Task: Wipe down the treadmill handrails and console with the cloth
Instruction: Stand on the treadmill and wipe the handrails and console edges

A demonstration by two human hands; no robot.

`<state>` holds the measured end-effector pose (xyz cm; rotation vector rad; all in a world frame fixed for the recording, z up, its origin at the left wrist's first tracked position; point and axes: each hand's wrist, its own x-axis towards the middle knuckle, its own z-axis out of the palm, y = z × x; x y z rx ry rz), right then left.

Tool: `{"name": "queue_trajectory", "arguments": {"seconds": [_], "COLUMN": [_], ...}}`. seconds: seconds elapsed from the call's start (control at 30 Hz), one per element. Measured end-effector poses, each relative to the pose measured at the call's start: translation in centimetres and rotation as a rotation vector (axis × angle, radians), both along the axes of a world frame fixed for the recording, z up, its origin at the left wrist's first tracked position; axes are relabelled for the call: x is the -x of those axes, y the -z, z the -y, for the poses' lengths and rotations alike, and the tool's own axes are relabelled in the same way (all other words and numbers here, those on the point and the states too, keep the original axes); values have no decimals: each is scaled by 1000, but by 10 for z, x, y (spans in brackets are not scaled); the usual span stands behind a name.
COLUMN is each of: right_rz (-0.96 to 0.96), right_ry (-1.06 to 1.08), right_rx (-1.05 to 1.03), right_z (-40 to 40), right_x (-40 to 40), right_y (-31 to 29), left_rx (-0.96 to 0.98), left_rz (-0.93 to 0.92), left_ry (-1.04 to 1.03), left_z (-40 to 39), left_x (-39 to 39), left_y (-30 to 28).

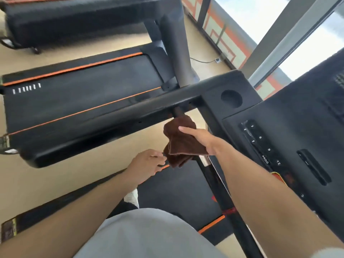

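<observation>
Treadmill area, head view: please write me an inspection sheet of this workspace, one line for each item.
Surface: black console with number buttons and a round cup holder.
Job's things: brown cloth wrapped over the thin black handrail bar.
Clutter: nothing seen.
Grippers: right hand grips the cloth on the bar; left hand pinches the cloth's lower edge.
Cables: one black cable on the floor, running to a small plug box by the window.
Surroundings: second treadmill with orange stripes alongside, a third behind it, beige floor, large window.
</observation>
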<state>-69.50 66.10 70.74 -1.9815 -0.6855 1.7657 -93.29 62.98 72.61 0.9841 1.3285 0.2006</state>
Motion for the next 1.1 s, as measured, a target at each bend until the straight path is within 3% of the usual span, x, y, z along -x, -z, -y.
{"name": "queue_trajectory", "arguments": {"seconds": [0.27,0.37,0.53,0.73,0.8,0.9,1.1], "right_rz": [-138,-57,333,1169,1310,1311,1107], "right_ry": [-48,-93,-318,-691,-756,-785,-491], "right_rx": [65,6,-155,-113,-204,-295,-389], "right_z": [95,127,145,177,172,133,28], "right_x": [-29,-33,-25,14,26,30,41], "right_y": [11,11,8,12,14,16,15], "left_rx": [-2,21,89,-23,-75,-146,-234], "left_rz": [74,75,40,-18,-6,38,79], "left_ry": [-115,-159,-141,-196,-255,-338,-407], "left_z": [78,105,131,122,114,96,42], "left_x": [-51,-69,-84,-91,-91,-89,-68], "left_y": [18,21,28,29,27,25,18]}}
